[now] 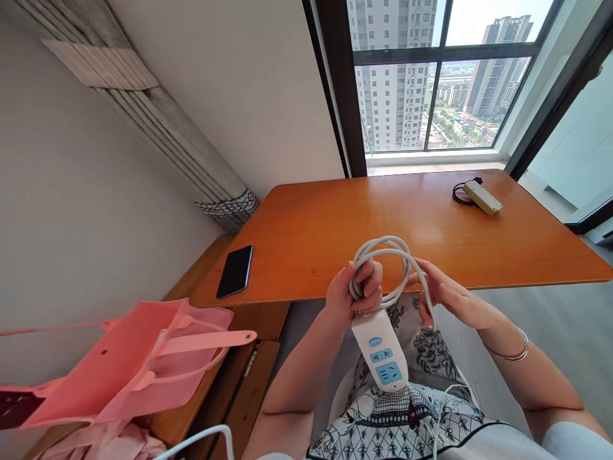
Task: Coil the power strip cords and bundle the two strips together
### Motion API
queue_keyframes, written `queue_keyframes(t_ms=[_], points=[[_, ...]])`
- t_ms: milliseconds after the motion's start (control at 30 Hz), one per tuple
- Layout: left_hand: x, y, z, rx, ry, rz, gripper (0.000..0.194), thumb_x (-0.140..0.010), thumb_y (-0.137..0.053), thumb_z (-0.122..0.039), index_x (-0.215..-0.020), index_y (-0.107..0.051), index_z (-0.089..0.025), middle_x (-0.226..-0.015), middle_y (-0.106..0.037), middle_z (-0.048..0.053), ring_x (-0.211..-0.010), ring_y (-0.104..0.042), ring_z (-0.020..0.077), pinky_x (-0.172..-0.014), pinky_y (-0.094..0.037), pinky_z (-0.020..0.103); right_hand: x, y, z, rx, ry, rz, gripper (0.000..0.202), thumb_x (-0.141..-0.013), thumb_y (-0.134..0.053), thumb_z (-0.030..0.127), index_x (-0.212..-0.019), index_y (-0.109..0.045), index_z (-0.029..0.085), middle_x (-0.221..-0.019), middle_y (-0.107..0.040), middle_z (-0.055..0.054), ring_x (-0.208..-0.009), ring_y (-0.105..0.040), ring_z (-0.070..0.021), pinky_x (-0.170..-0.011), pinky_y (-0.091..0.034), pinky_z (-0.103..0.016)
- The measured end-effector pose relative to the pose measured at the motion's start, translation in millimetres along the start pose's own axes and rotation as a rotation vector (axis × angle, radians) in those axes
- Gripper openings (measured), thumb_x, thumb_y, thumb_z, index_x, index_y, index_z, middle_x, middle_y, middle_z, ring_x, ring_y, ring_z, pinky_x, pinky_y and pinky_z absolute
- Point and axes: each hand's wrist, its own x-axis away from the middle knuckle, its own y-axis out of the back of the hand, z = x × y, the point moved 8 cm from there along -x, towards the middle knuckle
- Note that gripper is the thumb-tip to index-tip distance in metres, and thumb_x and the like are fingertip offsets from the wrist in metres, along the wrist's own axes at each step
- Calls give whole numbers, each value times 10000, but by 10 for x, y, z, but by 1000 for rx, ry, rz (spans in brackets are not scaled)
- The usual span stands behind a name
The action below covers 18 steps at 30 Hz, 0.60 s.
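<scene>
A white power strip [380, 351] with blue socket faces hangs tilted in front of my lap. Its white cord [390, 241] is wound in loose loops above it. My left hand [355, 289] is closed around the gathered loops, right at the top end of the strip. On the other side, my right hand [447, 291] has its fingers apart and loosely bent, with a stretch of the cord running across them. The cord's lower part drops toward the patterned clothing on my lap, where a thin white length shows.
A brown table [325, 236] spans the front, its near edge just beyond my hands. On it lie a black phone [234, 271] at left and a cream power strip [483, 196] with black cord at far right. A pink bag [138, 358] rests on wooden furniture at left.
</scene>
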Motion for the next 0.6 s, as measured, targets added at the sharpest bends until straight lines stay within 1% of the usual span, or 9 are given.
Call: queue_keyframes(t_ms=[33, 67, 167, 200, 267, 333, 400, 500, 600], points=[[2, 21, -1, -16, 5, -11, 618, -806, -735, -558, -630, -271, -188, -553, -404, -99, -265, -160, -13, -292, -194, 158, 31, 34, 20, 45, 18, -33, 755, -947, -523, 650, -1575, -271, 314, -1257, -636, -112, -608, -606, -90, -522, -485, -232], [1, 46, -9, -27, 5, -26, 621, -798, -743, -557, -629, -274, -186, -554, -410, -98, -268, -163, -14, -297, -197, 157, 63, 103, 62, 109, 48, -113, 703, -942, -576, 603, -1535, -351, 299, -1185, -650, -91, -618, -586, -84, -521, -467, -218], [-16, 98, 18, -47, 47, -34, 611, -799, -747, -551, -633, -289, -182, -565, -444, -90, -277, -168, -17, -307, -199, 152, 201, 404, 306, 327, 189, -543, 377, -932, -653, 475, -1224, -634, 236, -892, -631, -18, -632, -507, -87, -551, -432, -211], [-21, 92, 57, -55, 84, -12, 606, -800, -744, -556, -633, -296, -183, -568, -458, -86, -278, -174, -16, -306, -206, 152, 251, 476, 397, 374, 243, -678, 308, -932, -652, 464, -1123, -671, 223, -827, -605, -7, -628, -485, -92, -553, -421, -216], [-18, 49, 157, -58, 166, 55, 604, -801, -728, -585, -630, -309, -185, -561, -469, -78, -273, -184, -12, -299, -216, 157, 278, 538, 521, 393, 333, -825, 278, -927, -650, 464, -1038, -695, 213, -761, -563, 7, -592, -444, -89, -519, -384, -222], [-5, -10, 228, -32, 212, 114, 602, -805, -704, -612, -627, -314, -189, -545, -458, -77, -264, -187, -8, -293, -217, 161, 208, 540, 546, 332, 383, -848, 292, -920, -654, 468, -1063, -698, 217, -727, -525, 24, -542, -410, -75, -475, -342, -217], [-1, -55, 224, 9, 187, 138, 591, -817, -688, -606, -626, -313, -191, -537, -446, -79, -257, -187, -7, -291, -211, 163, 94, 502, 475, 238, 388, -815, 323, -909, -660, 486, -1092, -696, 222, -704, -492, 38, -501, -378, -61, -438, -300, -210], [-15, -56, 126, 46, 81, 96, 566, -821, -702, -546, -631, -304, -192, -542, -429, -87, -258, -163, -14, -295, -204, 161, -51, 412, 259, 107, 350, -781, 383, -880, -678, 528, -1119, -694, 229, -709, -488, 37, -492, -360, -57, -414, -278, -207], [-17, -35, 83, 75, 43, 61, 560, -816, -712, -515, -634, -289, -196, -539, -409, -94, -259, -133, -18, -289, -197, 160, -128, 354, 71, 5, 324, -782, 414, -846, -700, 555, -1111, -697, 238, -693, -492, 36, -480, -338, -59, -407, -280, -217]])
